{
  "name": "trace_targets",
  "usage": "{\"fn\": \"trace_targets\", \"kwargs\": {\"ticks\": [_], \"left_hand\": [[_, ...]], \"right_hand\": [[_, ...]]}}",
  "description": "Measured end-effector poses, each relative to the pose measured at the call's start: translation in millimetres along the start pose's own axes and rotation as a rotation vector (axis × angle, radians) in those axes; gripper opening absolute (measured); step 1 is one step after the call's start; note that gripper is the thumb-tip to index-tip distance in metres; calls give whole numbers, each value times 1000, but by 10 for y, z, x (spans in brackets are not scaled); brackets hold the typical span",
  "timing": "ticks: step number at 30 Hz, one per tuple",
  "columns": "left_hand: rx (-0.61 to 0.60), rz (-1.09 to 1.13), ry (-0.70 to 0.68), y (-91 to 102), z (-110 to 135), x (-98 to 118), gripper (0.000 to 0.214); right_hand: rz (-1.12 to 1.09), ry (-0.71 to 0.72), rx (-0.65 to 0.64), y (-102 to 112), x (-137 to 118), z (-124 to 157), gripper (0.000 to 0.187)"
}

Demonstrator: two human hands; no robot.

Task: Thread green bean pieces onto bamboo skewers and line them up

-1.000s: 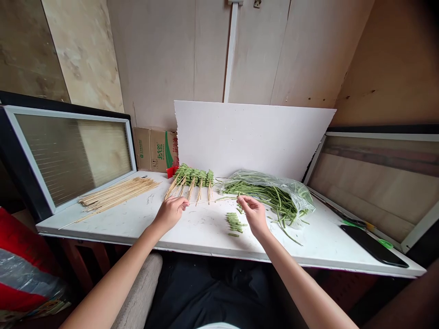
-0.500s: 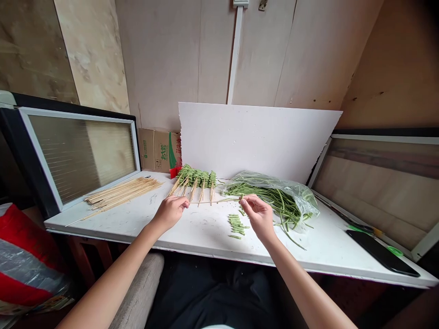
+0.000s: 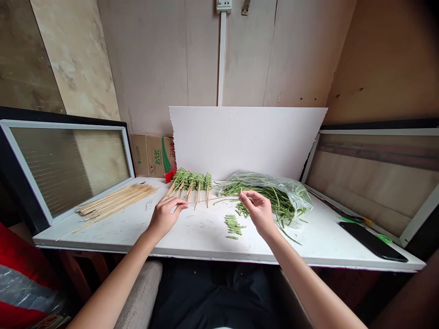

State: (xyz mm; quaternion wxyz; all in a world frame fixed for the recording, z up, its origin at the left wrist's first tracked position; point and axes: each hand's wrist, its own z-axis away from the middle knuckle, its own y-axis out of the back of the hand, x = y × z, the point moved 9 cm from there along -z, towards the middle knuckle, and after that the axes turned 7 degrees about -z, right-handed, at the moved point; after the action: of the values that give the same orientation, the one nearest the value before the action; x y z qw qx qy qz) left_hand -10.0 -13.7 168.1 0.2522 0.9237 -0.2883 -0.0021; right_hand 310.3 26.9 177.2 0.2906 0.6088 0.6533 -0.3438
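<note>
My left hand pinches the near end of a thin bamboo skewer that runs level to the right above the white table. My right hand is closed at the skewer's far end, its fingertips pinched on a small green bean piece. Just below and between the hands lies a small pile of cut bean pieces. Behind them several finished bean skewers lie side by side. A clear plastic bag of long green beans rests right of my right hand.
A bundle of bare bamboo skewers lies at the table's left. A white board leans on the wall behind, with a cardboard box beside it. A black phone and green-handled scissors lie at the far right.
Both hands hold nearly the same pose along the skewer; the right hand's fingertips have shifted slightly at its end. The camera view has wobbled a little.
</note>
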Motion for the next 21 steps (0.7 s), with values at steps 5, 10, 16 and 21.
{"fn": "trace_targets", "kwargs": {"ticks": [5, 10, 16, 21], "left_hand": [[28, -7, -22, 70, -3, 25, 23], [-4, -37, -30, 21, 36, -30, 33], [-50, -49, -52, -81, 86, -21, 43], [-94, -34, -45, -169, 116, 33, 40]], "right_hand": [[-28, 15, -14, -29, 21, 12, 32], [-21, 60, -40, -109, -8, 72, 29], [-19, 109, -30, -131, 1, 103, 25], [41, 136, -46, -196, -31, 149, 25]]}}
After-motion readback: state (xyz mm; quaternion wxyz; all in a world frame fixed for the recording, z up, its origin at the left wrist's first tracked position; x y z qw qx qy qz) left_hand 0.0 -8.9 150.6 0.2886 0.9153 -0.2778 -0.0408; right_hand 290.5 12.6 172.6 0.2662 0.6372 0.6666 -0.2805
